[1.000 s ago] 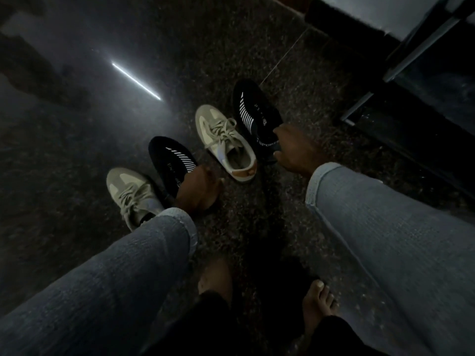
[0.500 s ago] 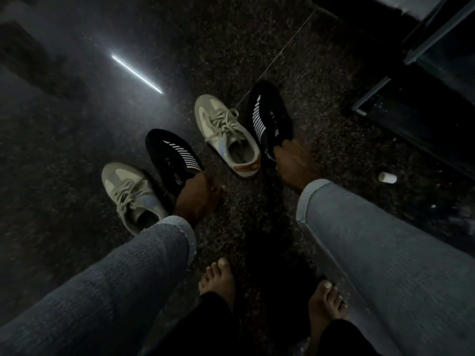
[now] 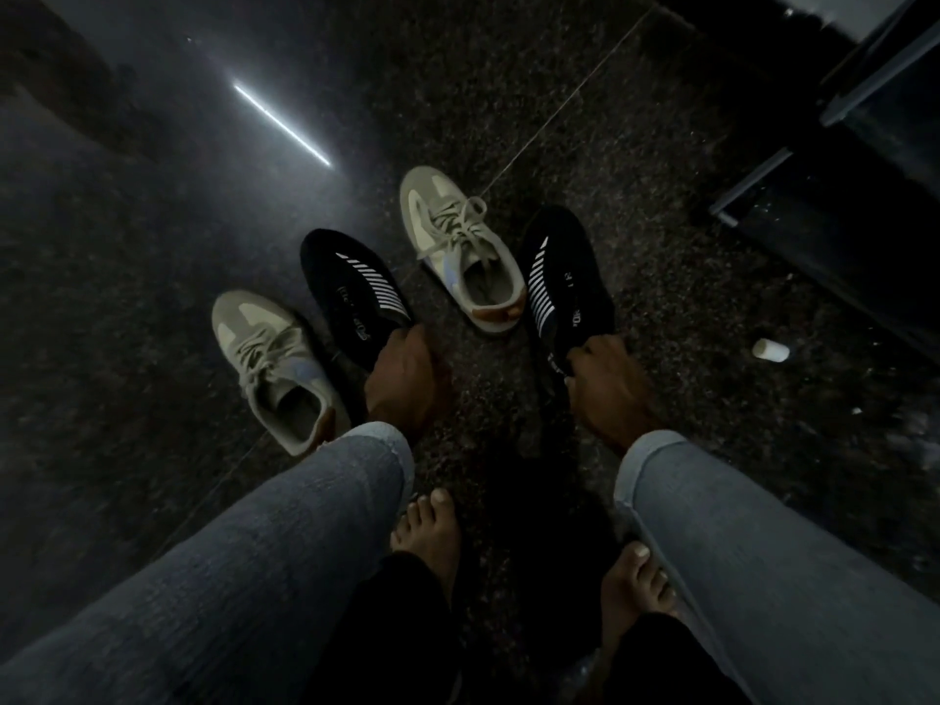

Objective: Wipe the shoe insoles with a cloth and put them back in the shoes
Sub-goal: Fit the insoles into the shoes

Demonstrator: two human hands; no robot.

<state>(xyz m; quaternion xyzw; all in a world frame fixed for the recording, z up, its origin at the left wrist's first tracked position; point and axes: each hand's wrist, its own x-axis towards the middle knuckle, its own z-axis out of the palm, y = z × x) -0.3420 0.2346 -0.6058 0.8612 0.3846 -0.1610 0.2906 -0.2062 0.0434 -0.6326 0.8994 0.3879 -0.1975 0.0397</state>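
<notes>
Two beige lace-up shoes stand on the dark floor, the left shoe near my left sleeve and the right shoe farther off. Beside each lies a black insole with white stripes. My left hand grips the heel end of the left insole. The heel end of the right insole is pinched by my right hand. Both insoles lie outside the shoes. No cloth shows in the dim light.
My bare feet rest on the speckled stone floor between my arms. A small white cylinder lies at the right. A dark cabinet with metal edges fills the upper right. A bright light streak reflects on the floor.
The view has shifted, so shoes and insoles sit lower in frame. Both hands have kept their hold on the insoles' heel ends and drawn slightly toward me.
</notes>
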